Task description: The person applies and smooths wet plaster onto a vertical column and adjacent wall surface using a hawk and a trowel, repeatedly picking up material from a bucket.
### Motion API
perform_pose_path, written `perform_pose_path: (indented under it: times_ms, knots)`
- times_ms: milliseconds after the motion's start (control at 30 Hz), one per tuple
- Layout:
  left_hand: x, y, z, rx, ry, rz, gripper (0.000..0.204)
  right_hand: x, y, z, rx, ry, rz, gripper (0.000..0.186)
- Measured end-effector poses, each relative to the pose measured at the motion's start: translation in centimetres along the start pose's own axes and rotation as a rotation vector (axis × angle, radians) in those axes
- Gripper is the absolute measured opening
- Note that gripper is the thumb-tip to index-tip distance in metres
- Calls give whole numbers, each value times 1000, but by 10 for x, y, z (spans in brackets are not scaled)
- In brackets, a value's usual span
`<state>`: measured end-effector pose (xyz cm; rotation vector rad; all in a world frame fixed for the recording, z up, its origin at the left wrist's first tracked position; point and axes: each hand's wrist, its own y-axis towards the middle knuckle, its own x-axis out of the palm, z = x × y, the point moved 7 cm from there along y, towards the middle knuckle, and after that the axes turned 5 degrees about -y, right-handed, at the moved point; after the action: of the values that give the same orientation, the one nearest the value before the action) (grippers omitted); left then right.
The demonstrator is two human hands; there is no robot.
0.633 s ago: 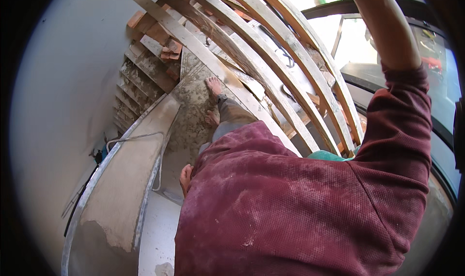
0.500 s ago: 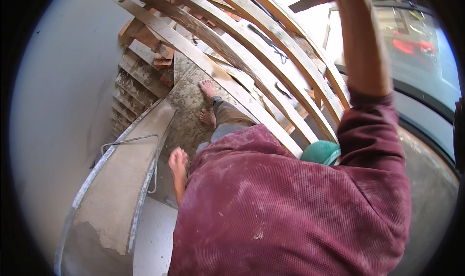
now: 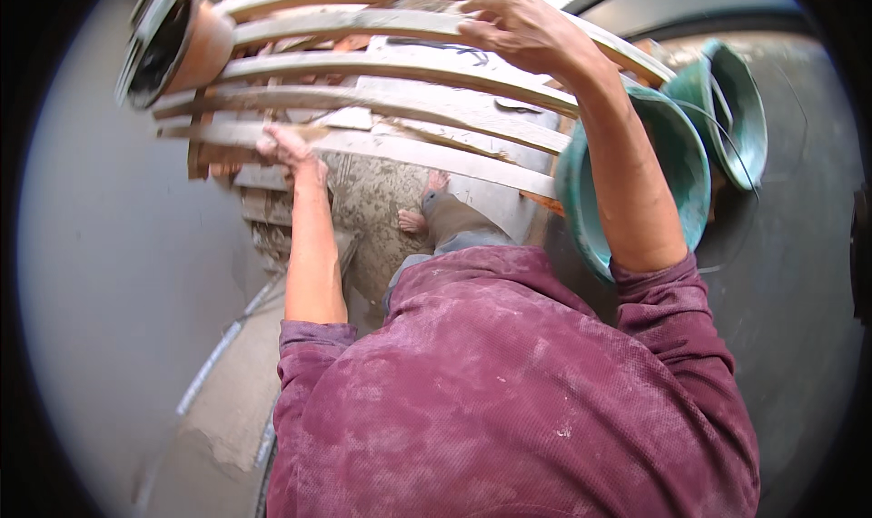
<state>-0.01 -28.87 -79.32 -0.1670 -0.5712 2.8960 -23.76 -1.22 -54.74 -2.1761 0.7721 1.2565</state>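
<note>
A row of long, pale wooden slats (image 3: pixel 391 145) runs across in front of me. My left hand (image 3: pixel 292 147), somewhat blurred, is at the nearest slat near its left end; its fingers look loosely spread, and I cannot tell whether they touch the wood. Over the far slats hovers my right hand (image 3: pixel 527 32), empty, with fingers apart and slightly bent. Under my right forearm stands a green bucket (image 3: pixel 581 214), partly hidden by the arm. A second green bucket (image 3: pixel 745 109) is tilted beside it, with a thin wire handle.
An orange-brown bucket (image 3: pixel 202 50) with a dark inside sits at the slats' far left end. Bare feet (image 3: pixel 422 204) stand on a mortar-spattered surface (image 3: pixel 363 182). A grey wall (image 3: pixel 118 245) rises on the left, beside a plaster-coated, metal-edged strip (image 3: pixel 232 373). Dark window framing (image 3: pixel 727 14) is at the far right.
The view has turned right, bringing both green buckets fully into sight. My left hand has reached forward to the slats. My right hand, out of view earlier, has come down over them.
</note>
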Motion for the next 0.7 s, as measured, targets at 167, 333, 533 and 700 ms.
perform_pose_path:
  times_ms: [167, 333, 533, 700]
  knots:
    - [13, -27, 13, 38, 135, 211, 81, -86, -42, -6, -354, -281, -199, 31]
    - [29, -70, 68, 768, 298, -25, 57, -186, -148, 39, 3, -384, 198, 38]
    - [140, -264, 84, 208, 275, -1363, 45, -167, -304, 91, 684, 113, 531, 53]
    - [183, -248, 77, 914, 559, -1308, 43, -145, -332, 79, 753, 856, 634, 22]
